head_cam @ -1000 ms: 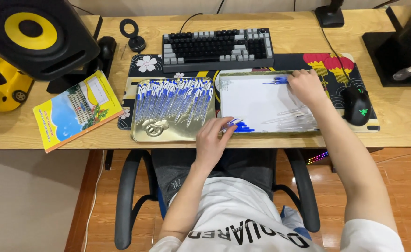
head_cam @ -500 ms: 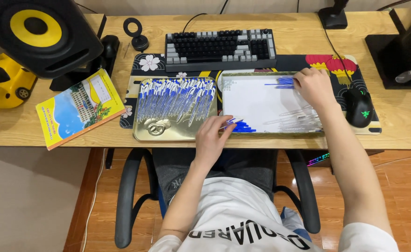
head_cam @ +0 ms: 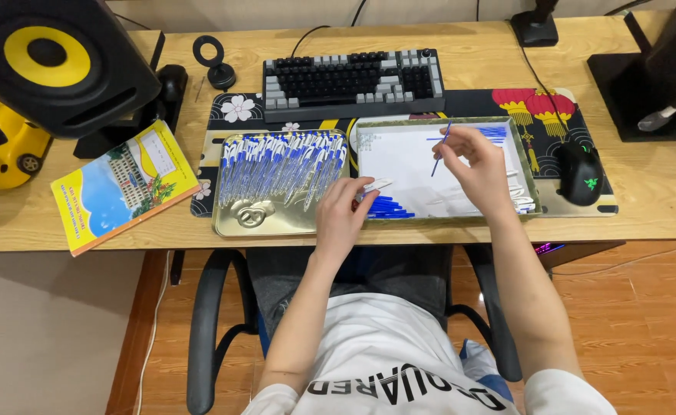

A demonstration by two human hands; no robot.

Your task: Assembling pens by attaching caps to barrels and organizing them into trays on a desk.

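Observation:
Two metal trays lie side by side on the desk mat. The left tray (head_cam: 255, 223) is packed with several blue-and-white pens (head_cam: 280, 163). The right tray (head_cam: 411, 157) has a white floor, with thin blue refills (head_cam: 495, 132) at its far edge, blue caps (head_cam: 389, 208) at its near edge and white barrels (head_cam: 519, 201) at the right. My left hand (head_cam: 341, 217) rests at the tray's near left corner and pinches a white pen barrel (head_cam: 376, 184). My right hand (head_cam: 474, 166) hovers over the tray holding one thin blue refill (head_cam: 440, 148), tilted upright.
A black keyboard (head_cam: 351, 81) sits behind the trays, and a black mouse (head_cam: 581, 170) lies to the right. To the left are a yellow booklet (head_cam: 123, 184), a black speaker with a yellow cone (head_cam: 54, 65) and a yellow toy (head_cam: 0, 146). A monitor base (head_cam: 645, 84) stands far right.
My right hand has come back from the refill pile at the tray's far edge with one blue refill raised. My left hand now pinches a white barrel.

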